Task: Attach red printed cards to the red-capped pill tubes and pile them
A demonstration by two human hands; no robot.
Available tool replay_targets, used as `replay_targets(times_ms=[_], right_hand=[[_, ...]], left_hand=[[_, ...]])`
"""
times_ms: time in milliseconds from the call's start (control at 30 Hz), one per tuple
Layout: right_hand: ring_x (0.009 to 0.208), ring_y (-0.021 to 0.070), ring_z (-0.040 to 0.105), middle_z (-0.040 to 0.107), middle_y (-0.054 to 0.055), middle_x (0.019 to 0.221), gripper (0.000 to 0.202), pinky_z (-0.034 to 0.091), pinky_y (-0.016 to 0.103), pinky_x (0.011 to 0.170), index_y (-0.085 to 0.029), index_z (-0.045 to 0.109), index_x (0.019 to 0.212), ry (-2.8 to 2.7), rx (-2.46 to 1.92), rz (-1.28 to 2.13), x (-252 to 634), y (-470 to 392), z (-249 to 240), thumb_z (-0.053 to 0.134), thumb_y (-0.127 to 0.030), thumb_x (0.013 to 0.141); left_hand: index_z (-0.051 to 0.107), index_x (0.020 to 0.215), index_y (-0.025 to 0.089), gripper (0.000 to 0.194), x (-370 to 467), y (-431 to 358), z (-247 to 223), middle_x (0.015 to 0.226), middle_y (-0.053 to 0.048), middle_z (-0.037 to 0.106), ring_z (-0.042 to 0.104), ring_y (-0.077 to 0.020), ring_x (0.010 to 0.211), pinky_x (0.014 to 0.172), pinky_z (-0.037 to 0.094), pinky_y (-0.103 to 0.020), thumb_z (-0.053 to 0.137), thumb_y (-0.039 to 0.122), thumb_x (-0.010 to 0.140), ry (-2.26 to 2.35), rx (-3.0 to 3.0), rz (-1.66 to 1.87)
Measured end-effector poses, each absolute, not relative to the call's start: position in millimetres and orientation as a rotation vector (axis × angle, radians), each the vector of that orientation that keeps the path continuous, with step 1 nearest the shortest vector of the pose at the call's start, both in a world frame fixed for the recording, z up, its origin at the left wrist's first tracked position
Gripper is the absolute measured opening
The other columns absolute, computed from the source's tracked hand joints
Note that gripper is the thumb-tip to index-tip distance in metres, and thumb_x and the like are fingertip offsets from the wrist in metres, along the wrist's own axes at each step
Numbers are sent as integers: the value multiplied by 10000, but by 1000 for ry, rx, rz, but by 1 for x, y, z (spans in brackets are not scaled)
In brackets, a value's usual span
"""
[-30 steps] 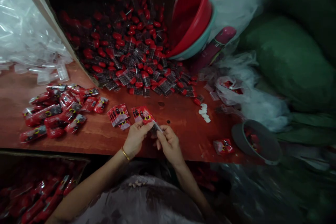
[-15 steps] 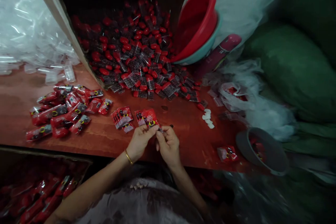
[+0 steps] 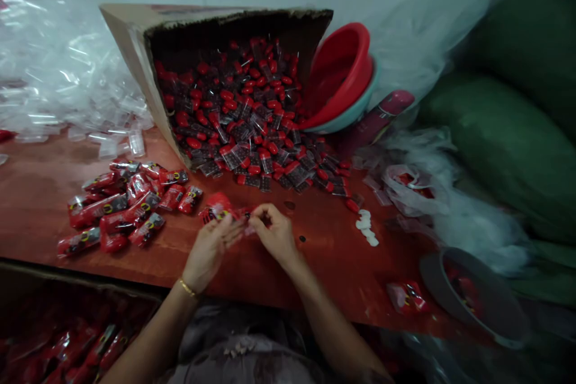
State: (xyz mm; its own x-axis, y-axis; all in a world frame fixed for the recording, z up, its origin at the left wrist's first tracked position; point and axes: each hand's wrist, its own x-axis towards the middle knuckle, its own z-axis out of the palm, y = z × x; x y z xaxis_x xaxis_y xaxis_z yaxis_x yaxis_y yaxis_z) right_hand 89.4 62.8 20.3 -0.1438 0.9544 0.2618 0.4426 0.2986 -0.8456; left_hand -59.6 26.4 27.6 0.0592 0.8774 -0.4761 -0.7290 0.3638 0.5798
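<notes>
Small flat red printed packets (image 3: pixel 216 206) lie at the fingertips of my left hand (image 3: pixel 204 255), which wears a gold bangle. Motion smears them, but the thumb and fingers look closed on one packet. My right hand (image 3: pixel 276 237) is just to the right, with thumb and forefinger pinched at the edge of another small red packet (image 3: pixel 246 216), mostly hidden between the hands. To the left lies a heap of shiny red wrapped packages (image 3: pixel 119 207) with black and yellow print.
A tipped cardboard box (image 3: pixel 128 54) spills red-capped clear tubes (image 3: pixel 252 126). Beside it lean a red basin (image 3: pixel 355 42), a teal basin (image 3: pixel 364 102) and a spray can (image 3: pixel 382 114). White discs (image 3: pixel 366 228) and a grey bowl (image 3: pixel 486 306) are right; clear plastic tubes (image 3: pixel 85 84) are piled left.
My left hand has moved left with a red packet, over the small stack. My right hand has drawn apart from it and now pinches at another packet. The view has tilted up.
</notes>
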Motion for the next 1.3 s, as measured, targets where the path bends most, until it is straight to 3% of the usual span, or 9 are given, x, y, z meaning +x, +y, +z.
replay_targets(times_ms=[100, 200, 267, 367, 533, 733, 933, 1167, 1300], right_hand=[[950, 249, 553, 648, 101, 987, 417, 435, 371, 847, -175, 595, 1021, -2032, -1308, 333, 63, 114, 39, 567, -524, 793], [1174, 344, 426, 477, 180, 1321, 716, 343, 473, 967, -139, 481, 1274, -2324, -1270, 31, 27, 168, 43, 592, -602, 739], [1264, 380, 324, 385, 204, 1400, 768, 232, 555, 1020, -133, 412, 1342, -2437, -1282, -99, 10, 197, 35, 593, -586, 749], [1244, 371, 345, 388, 193, 1402, 619, 161, 610, 1013, -177, 407, 1353, -2460, -1350, -173, 8, 223, 18, 516, -502, 838], [1217, 350, 355, 387, 158, 1418, 517, 233, 541, 988, -192, 439, 1342, -2446, -1381, -164, 48, 226, -5, 449, -430, 883], [1236, 309, 366, 524, 159, 1305, 482, 252, 480, 993, -145, 497, 1297, -2432, -1390, -130, 95, 209, -16, 450, -391, 886], [1236, 279, 406, 571, 108, 1283, 396, 201, 479, 1036, -176, 552, 1250, -2546, -1304, -117, 141, 191, -20, 442, -336, 904], [1261, 292, 392, 537, 129, 1319, 428, 169, 498, 1056, -171, 533, 1275, -2503, -1380, -218, 165, 149, -13, 434, -388, 919], [1246, 251, 416, 591, 100, 1259, 381, 167, 456, 1074, -185, 612, 1169, -2430, -1321, -192, 152, 110, -13, 424, -407, 922]], left_hand=[[649, 792, 152, 209, -104, 40, 36, 795, -60, 726, 682, -162, 830, 786, 521, -286, 532, 309, 865, 970, -26, 1466], [634, 940, 164, 310, -133, 48, 41, 872, -62, 726, 673, -159, 905, 794, 532, -285, 383, 345, 930, 969, -159, 1690], [614, 1019, 141, 348, -139, 46, 38, 966, -99, 713, 660, -170, 956, 793, 537, -287, 361, 363, 934, 979, -126, 1690], [617, 1043, 151, 289, -129, 38, 26, 1036, -107, 697, 658, -178, 962, 813, 533, -298, 440, 332, 902, 1182, 107, 1614], [668, 1022, 194, 352, -107, 33, -4, 1142, -103, 663, 563, -261, 1137, 1008, 402, -397, 706, 335, 702, 1599, 942, 1446], [574, 1229, 200, 483, -96, 39, -32, 1412, -152, 435, 304, -368, 1340, 1066, 252, -553, 574, 413, 795, 1834, 2089, 738], [521, 1287, 135, 509, -72, 30, -38, 1440, -206, 370, 278, -386, 1346, 1046, 295, -516, 451, 409, 864, 1975, 2281, 575], [509, 1304, 165, 494, -48, 7, -39, 1431, -187, 393, 310, -373, 1335, 1030, 311, -524, 424, 397, 875, 1997, 2288, 614], [525, 1286, 174, 487, -45, 5, -40, 1421, -170, 416, 331, -363, 1326, 1029, 313, -520, 423, 413, 873, 2021, 2279, 637]])
